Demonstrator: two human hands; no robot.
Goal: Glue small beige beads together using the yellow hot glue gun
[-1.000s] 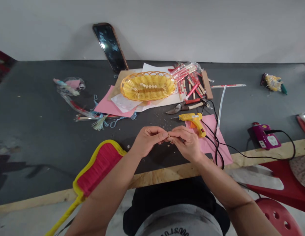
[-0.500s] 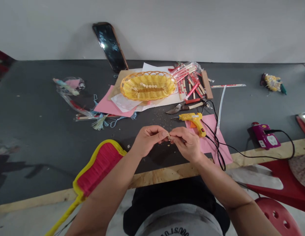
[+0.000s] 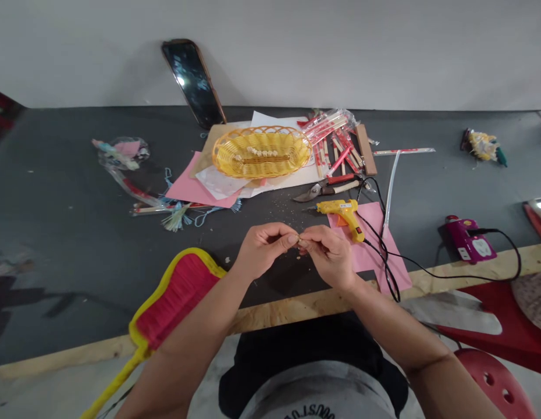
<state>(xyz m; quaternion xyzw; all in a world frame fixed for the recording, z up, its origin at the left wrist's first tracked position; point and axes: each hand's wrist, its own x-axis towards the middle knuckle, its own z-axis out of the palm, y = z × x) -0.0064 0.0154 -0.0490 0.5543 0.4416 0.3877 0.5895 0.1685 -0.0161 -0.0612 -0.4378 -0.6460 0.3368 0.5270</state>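
Observation:
My left hand (image 3: 267,247) and my right hand (image 3: 327,251) meet fingertip to fingertip above the grey table, thumbs and forefingers pinched. Between them is a tiny pale piece (image 3: 299,238), mostly covered by the fingers; its kind is too small to make out. Just beyond my hands lies a yellow woven basket (image 3: 262,169) with several small cream pieces (image 3: 262,152) lined up in it. Beside my right hand a yellow hot glue gun (image 3: 346,214) rests on pink paper (image 3: 370,256). Pruning shears (image 3: 327,189) lie behind it. Pale crumbs are scattered on the table near my fingers.
A phone (image 3: 194,84) leans on the wall. Wrapped chopsticks (image 3: 335,131) are piled right of the basket. A red fan with yellow rim (image 3: 178,291) lies at the left front edge. The glue gun's black cable runs to a purple power socket (image 3: 471,240). Tassels (image 3: 178,216) lie left.
Both hands stay nearly in place with small finger movements. The pale piece between the fingertips is now more covered. Nothing else has visibly moved.

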